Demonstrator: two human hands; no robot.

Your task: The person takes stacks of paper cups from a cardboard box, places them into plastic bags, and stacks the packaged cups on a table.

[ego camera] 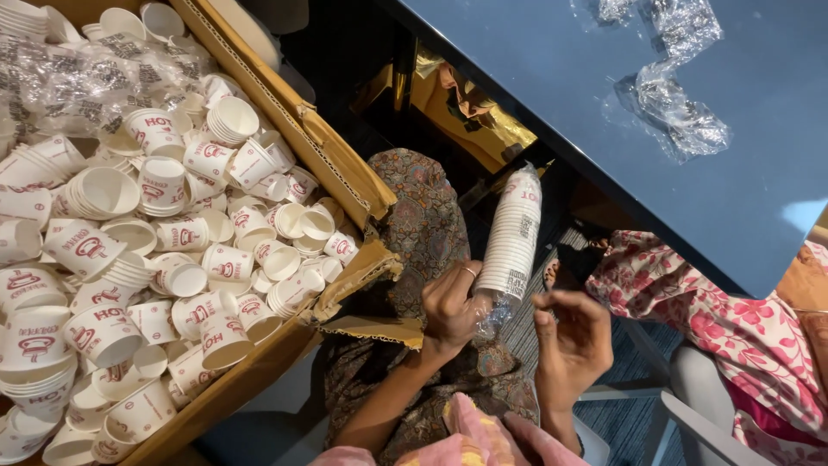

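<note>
White paper cups, stacked in a clear plastic sleeve, stand nearly upright between my hands, just above my lap. My left hand curls its fingers around the bottom of the sleeve, gripping the bunched plastic. At three o'clock from it, my right hand hovers with fingers half bent, holding nothing and just apart from the sleeve. At nine o'clock sits a cardboard box heaped with loose cups. At one o'clock, crumpled plastic wrap lies on the blue table.
</note>
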